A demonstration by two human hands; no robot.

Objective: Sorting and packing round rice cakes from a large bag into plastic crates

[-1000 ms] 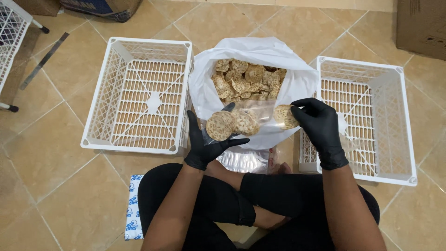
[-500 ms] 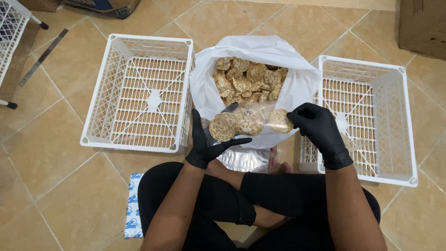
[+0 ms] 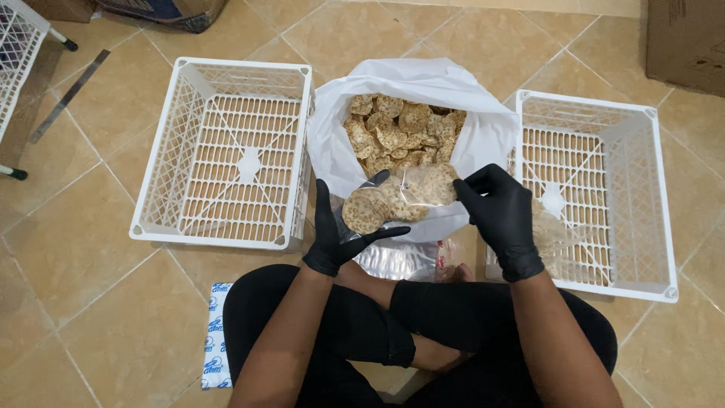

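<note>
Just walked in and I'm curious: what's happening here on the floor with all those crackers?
A person sits cross-legged on a tiled floor, wearing black gloves. The left hand supports a small clear bag of round crackers from below, while the right hand pinches its other end. Behind it stands a large white bag of crackers, open at the top. A white plastic crate sits on the left and another crate on the right, with some clear bags lying in it.

- One view only, from the person's head, facing steeply down and close.
- It takes in both hands, lap and tiled floor (image 3: pixel 91 249).
</note>
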